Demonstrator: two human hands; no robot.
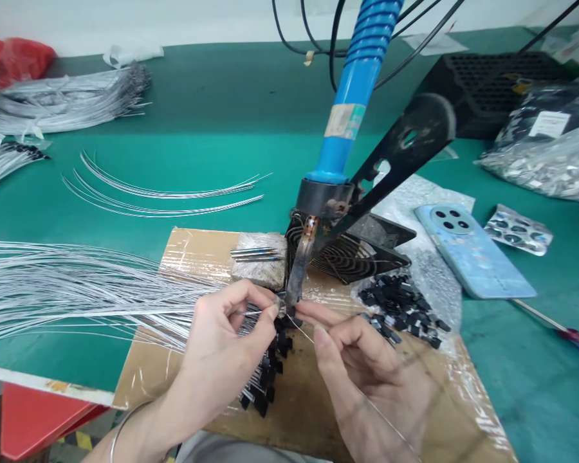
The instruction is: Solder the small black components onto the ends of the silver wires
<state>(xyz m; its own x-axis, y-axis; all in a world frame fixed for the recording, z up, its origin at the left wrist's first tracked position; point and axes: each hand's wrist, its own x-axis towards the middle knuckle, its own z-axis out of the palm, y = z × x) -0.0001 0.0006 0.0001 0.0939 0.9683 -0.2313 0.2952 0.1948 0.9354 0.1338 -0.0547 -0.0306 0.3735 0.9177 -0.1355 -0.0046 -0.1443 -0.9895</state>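
Note:
A blue-handled soldering iron (340, 128) is fixed in a black metal bracket (400, 161), its worn tip (298, 276) pointing down. Just left of the tip, my left hand (222, 350) pinches a thin grey wire (253, 313) between thumb and forefinger. From the other side, my right hand (371, 373) grips a strand of solder wire (303, 332), whose end meets the area under the tip. The solder trails out below my right palm. My fingers partly hide the joint at the tip. Under my left hand lie wires ending in black connectors (265, 379).
Grey wires (77, 289) spread at left. Behind the iron sits a black fan (352, 251). Loose black connectors (405, 308) lie on bubble wrap, near a blue phone (473, 251) and a screwdriver (569, 334). Cardboard (318, 405) covers the near table.

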